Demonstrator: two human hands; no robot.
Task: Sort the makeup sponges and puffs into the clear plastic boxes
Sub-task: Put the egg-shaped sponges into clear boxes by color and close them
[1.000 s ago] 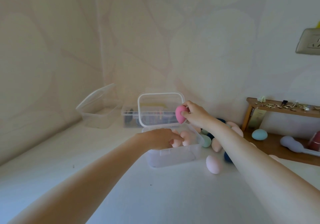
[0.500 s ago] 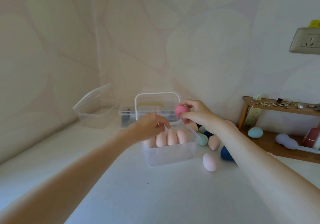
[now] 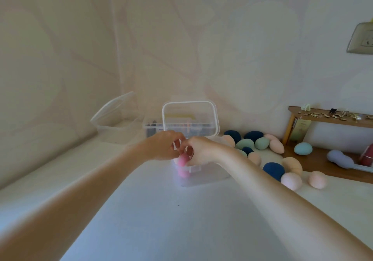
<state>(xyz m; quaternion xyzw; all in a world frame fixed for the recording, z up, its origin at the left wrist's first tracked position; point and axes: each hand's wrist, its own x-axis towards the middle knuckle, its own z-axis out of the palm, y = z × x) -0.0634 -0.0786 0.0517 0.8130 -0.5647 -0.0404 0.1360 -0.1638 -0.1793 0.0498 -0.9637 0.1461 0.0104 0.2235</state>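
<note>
A pink sponge (image 3: 182, 159) is lowered into the open clear box (image 3: 203, 175) near the middle of the tabletop (image 3: 181, 220), its hinged lid (image 3: 190, 117) propped upright behind so the mouth is kept free. The sponge is pinched by the curled fingers of the right hand (image 3: 199, 151), while the left hand (image 3: 163, 145) is held against it with fingers bent; whether the left hand grips the sponge or merely steadies it cannot be told. Both hands are judged to be used so the sponge can be wedged in beside another pink one seen through the front wall.

The unsorted pile is left at the right: dark blue sponges (image 3: 273, 170), green sponges (image 3: 262, 143) and peach sponges (image 3: 317, 179) are spread between the box and the tabletop's right edge, within easy reach of the right hand. A second clear box (image 3: 117, 126) is parked toward the far left corner with its lid tilted open, apparently reserved for another kind. A third box (image 3: 153, 128), already filled with items too blurred to name, is set behind the first. A wooden shelf (image 3: 331, 117) is stood at the far right.
</note>
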